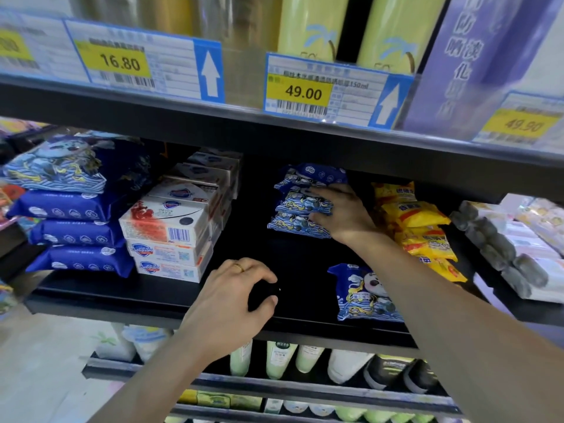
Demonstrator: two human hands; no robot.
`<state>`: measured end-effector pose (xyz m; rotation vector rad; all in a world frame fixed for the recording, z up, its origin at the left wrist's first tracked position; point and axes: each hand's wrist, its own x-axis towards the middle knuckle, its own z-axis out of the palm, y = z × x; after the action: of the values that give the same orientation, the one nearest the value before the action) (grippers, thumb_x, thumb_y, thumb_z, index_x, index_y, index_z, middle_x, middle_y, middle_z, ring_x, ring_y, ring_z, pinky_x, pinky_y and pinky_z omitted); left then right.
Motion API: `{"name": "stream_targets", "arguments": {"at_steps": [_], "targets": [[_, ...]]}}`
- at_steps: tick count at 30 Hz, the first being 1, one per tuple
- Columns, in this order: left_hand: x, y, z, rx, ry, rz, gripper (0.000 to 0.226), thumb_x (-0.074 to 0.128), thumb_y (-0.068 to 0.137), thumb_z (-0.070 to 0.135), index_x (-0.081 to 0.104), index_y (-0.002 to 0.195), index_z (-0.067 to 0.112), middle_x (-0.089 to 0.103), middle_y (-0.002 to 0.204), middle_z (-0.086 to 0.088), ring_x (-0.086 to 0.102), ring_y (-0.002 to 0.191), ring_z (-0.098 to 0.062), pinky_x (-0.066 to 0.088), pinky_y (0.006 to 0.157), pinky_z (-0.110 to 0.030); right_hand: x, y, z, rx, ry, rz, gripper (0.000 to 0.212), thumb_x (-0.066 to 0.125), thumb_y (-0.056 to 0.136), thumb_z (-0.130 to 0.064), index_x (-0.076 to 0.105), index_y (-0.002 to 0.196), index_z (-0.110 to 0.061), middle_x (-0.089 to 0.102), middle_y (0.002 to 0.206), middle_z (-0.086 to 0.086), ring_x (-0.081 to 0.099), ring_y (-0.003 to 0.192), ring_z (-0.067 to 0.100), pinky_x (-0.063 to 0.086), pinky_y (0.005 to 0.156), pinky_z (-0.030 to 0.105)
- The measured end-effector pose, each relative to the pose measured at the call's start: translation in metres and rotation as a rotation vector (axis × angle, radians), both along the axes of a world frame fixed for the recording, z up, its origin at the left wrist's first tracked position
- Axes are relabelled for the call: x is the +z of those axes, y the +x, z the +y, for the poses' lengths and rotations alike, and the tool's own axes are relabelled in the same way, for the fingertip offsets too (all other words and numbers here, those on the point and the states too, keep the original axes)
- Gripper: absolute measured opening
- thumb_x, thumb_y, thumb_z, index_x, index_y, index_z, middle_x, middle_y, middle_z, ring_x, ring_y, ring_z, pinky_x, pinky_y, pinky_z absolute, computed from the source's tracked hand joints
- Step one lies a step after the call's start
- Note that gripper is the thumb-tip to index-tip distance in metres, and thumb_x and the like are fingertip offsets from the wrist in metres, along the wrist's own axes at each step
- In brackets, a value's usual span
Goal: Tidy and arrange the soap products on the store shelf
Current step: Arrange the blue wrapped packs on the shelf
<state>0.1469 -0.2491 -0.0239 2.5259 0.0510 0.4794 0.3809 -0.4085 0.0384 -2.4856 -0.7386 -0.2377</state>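
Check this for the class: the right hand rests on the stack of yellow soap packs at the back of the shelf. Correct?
Not quite. In the head view, the right hand rests on the stack of blue soap packs at the back of the shelf; the yellow packs lie beside it, untouched.
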Motion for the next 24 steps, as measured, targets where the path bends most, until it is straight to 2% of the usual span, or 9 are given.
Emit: {"name": "stream_targets", "arguments": {"at_steps": [7,9,11,13,14,16,18,20,24], "targets": [[-0.002,0.001,0.001,0.025,-0.125,-0.002,0.023,0.063,0.096,0.048,0.066,0.117,0.041,0.061,0.116,0.032,0.047,0.117,0.009,0.038,0.099,-0.019,0.009,-0.043,-0.004,0.044,0.110,-0.017,0.054,0.079,0.090,-0.027,0.061,0.141,-0.036,0.044,0.151,0.000,0.046,0.139,0.018,0.034,0.109,0.019],[0.002,0.002,0.002,0.060,-0.360,-0.010,0.018,0.060,0.100,0.045,0.067,0.115,0.042,0.067,0.110,0.032,0.055,0.113,0.012,0.038,0.095,-0.013,0.010,-0.067,-0.011,0.080,0.160,-0.031,0.054,0.080,0.090,-0.024,0.063,0.140,-0.036,0.043,0.153,-0.002,0.043,0.141,0.015,0.032,0.110,0.017],[0.009,0.005,0.003,0.126,-0.664,-0.020,0.019,0.054,0.104,0.045,0.066,0.117,0.042,0.073,0.107,0.029,0.062,0.107,0.012,0.040,0.097,-0.017,0.009,-0.092,-0.019,0.126,0.186,-0.079,0.055,0.081,0.089,-0.022,0.064,0.140,-0.035,0.042,0.154,-0.003,0.042,0.141,0.012,0.031,0.111,0.014],[0.022,0.009,0.005,0.193,-0.943,-0.014,0.028,0.046,0.107,0.044,0.065,0.124,0.033,0.080,0.102,0.017,0.071,0.101,0.001,0.046,0.101,-0.028,0.006,-0.113,-0.026,0.163,0.205,-0.123,0.057,0.081,0.089,-0.020,0.063,0.141,-0.034,0.041,0.154,-0.003,0.043,0.141,0.011,0.029,0.111,0.008],[0.029,0.011,0.007,0.206,-1.065,0.033,0.034,0.045,0.107,0.048,0.066,0.125,0.027,0.081,0.100,0.011,0.075,0.097,-0.006,0.051,0.096,-0.032,0.004,-0.122,-0.028,0.169,0.211,-0.138,0.058,0.081,0.088,-0.019,0.062,0.141,-0.035,0.041,0.155,-0.003,0.044,0.140,0.012,0.029,0.110,0.006],[0.043,0.011,0.009,0.139,-1.247,0.156,0.046,0.054,0.097,0.064,0.071,0.119,0.027,0.081,0.104,0.005,0.079,0.095,-0.015,0.059,0.084,-0.036,-0.002,-0.138,-0.032,0.173,0.225,-0.158,0.060,0.081,0.088,-0.018,0.061,0.142,-0.038,0.038,0.156,-0.006,0.049,0.134,0.012,0.040,0.110,0.014],[0.052,0.008,0.007,-0.004,-1.293,0.248,0.047,0.072,0.081,0.068,0.079,0.109,0.032,0.080,0.110,0.002,0.078,0.101,-0.020,0.063,0.077,-0.037,-0.009,-0.151,-0.033,0.197,0.248,-0.193,0.063,0.081,0.088,-0.015,0.060,0.143,-0.037,0.037,0.156,-0.005,0.053,0.127,0.013,0.050,0.106,0.030],[0.056,0.005,0.002,-0.093,-1.297,0.263,0.042,0.083,0.074,0.059,0.081,0.107,0.033,0.080,0.113,-0.001,0.077,0.104,-0.018,0.064,0.073,-0.034,-0.015,-0.161,-0.034,0.215,0.252,-0.224,0.065,0.081,0.088,-0.013,0.059,0.144,-0.036,0.036,0.157,-0.005,0.052,0.124,0.012,0.054,0.101,0.037],[0.054,0.003,-0.007,-0.094,-1.288,0.230,0.030,0.080,0.088,0.038,0.078,0.115,0.025,0.080,0.114,-0.002,0.076,0.103,-0.013,0.062,0.072,-0.026,-0.022,-0.172,-0.037,0.227,0.244,-0.242,0.072,0.082,0.086,-0.016,0.053,0.147,-0.041,0.028,0.161,-0.008,0.049,0.124,0.012,0.055,0.098,0.036]]}}
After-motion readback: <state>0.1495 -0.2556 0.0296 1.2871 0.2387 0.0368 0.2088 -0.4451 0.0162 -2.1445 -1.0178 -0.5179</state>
